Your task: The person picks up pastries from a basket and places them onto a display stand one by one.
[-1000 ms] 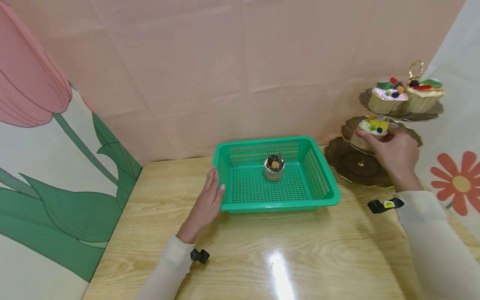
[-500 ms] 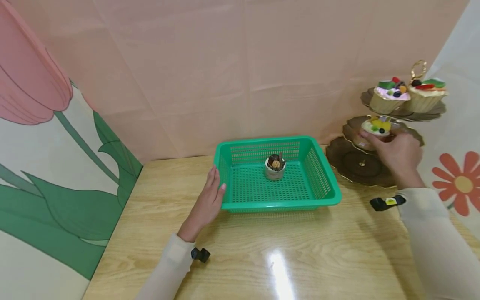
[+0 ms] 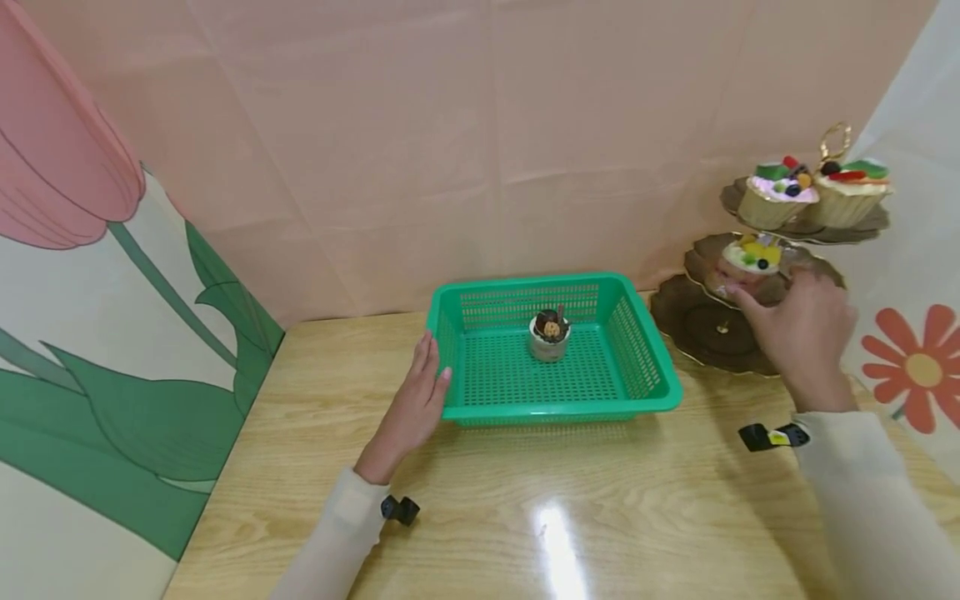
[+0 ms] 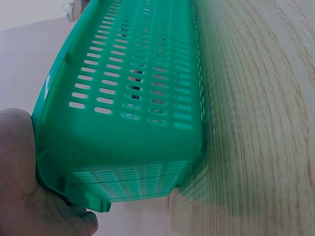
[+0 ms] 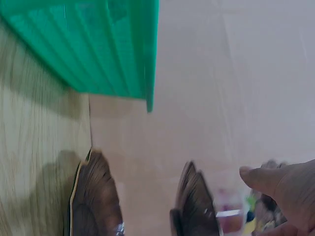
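My left hand (image 3: 411,408) rests with straight fingers against the left rim of a green plastic basket (image 3: 555,410). In the left wrist view the palm lies along that rim. A small cup dessert with chocolate topping (image 3: 550,337) stands inside the basket. At the right, a fruit-topped dessert cup (image 3: 750,257) sits on the middle tier of a brown tiered stand (image 3: 690,333). My right hand (image 3: 810,329) is just in front of this cup, thumb and fingers spread. The right wrist view shows the thumb (image 5: 266,179) apart from the clear cup (image 5: 230,219).
Two fruit-topped cupcakes, a pink one (image 3: 776,198) and a cream one (image 3: 847,200), occupy the stand's top tier, under a gold ring handle (image 3: 834,142). A wooden table (image 3: 480,508) runs below everything. A pink backdrop (image 3: 375,167) closes off the back.
My right hand has let go of the fruit-topped dessert cup and drawn slightly back toward me. The cup stays on the middle tier. My left hand and the basket have not moved.
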A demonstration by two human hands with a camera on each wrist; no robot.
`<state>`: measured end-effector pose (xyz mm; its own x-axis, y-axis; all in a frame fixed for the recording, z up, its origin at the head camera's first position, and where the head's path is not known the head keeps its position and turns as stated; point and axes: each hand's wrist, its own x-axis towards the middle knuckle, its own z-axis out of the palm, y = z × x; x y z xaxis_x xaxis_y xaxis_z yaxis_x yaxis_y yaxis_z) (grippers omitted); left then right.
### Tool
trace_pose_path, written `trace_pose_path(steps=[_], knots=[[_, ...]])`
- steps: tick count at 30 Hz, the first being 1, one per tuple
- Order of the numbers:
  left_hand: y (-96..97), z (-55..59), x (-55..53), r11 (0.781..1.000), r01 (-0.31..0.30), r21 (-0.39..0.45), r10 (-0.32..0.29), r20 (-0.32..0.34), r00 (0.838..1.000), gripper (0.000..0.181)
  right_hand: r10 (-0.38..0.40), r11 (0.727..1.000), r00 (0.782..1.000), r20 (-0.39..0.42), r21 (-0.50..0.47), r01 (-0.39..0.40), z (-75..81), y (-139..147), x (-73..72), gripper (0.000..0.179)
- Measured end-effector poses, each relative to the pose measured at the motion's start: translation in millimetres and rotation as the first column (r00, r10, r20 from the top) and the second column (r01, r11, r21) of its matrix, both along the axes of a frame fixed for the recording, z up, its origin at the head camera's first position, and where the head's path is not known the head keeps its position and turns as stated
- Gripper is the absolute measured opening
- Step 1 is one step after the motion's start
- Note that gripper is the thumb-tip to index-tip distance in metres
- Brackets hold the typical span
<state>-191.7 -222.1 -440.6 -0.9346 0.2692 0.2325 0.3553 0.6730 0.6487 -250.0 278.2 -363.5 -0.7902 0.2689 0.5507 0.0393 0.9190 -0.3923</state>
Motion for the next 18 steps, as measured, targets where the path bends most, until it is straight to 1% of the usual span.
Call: trace_pose_path(steps=[3, 6, 7, 9, 11, 12, 14, 15, 16, 18], knots=[[0.5, 0.5, 0.2, 1.000, 0.009, 0.002, -0.009, -0.002, 1.000, 0.065, -0.011, 0.999, 1.000, -0.008, 0.034, 0.012, 5.9, -14, 11.6, 0.064], [-0.1, 0.6, 0.5, 1.000, 0.005, 0.012, -0.005, 0.000, 1.000, 0.064, 0.000, 0.999, 1.000, -0.009, 0.049, 0.000, 12.3, -31, 17.5, 0.066], [-0.1, 0.2, 0.5, 1.000, 0.002, 0.013, -0.002, 0.002, 1.000, 0.063, 0.011, 0.998, 1.000, 0.004, 0.054, -0.011, 14.7, -37, 19.0, 0.069], [0.0, -0.7, 0.3, 1.000, -0.002, 0.015, 0.002, 0.004, 1.000, 0.063, 0.052, 0.997, 0.998, 0.023, 0.057, -0.053, 17.8, -47, 20.2, 0.071], [0.0, -1.2, 0.1, 1.000, -0.003, 0.016, 0.003, 0.003, 1.000, 0.062, 0.118, 0.991, 0.992, 0.037, 0.060, -0.120, 20.6, -58, 20.1, 0.072], [-0.1, -1.3, 0.1, 1.000, -0.002, 0.015, 0.002, 0.005, 1.000, 0.062, 0.163, 0.984, 0.986, 0.046, 0.064, -0.166, 22.0, -63, 19.2, 0.072], [-0.2, -1.3, 0.1, 1.000, -0.001, 0.012, 0.001, 0.004, 1.000, 0.063, 0.262, 0.962, 0.963, 0.062, 0.064, -0.266, 24.7, -74, 16.4, 0.067], [-0.3, -1.1, 0.1, 1.000, 0.000, 0.010, 0.000, 0.003, 1.000, 0.063, 0.316, 0.945, 0.946, 0.074, 0.060, -0.321, 25.9, -79, 14.6, 0.066], [-0.5, -0.9, 0.0, 1.000, 0.002, 0.007, -0.002, 0.002, 1.000, 0.063, 0.365, 0.927, 0.926, 0.095, 0.052, -0.371, 27.5, -84, 12.9, 0.066], [-0.8, -0.2, 0.1, 1.000, 0.002, 0.004, -0.002, 0.003, 1.000, 0.064, 0.466, 0.881, 0.873, 0.145, 0.021, -0.473, 30.5, -94, 8.0, 0.067]])
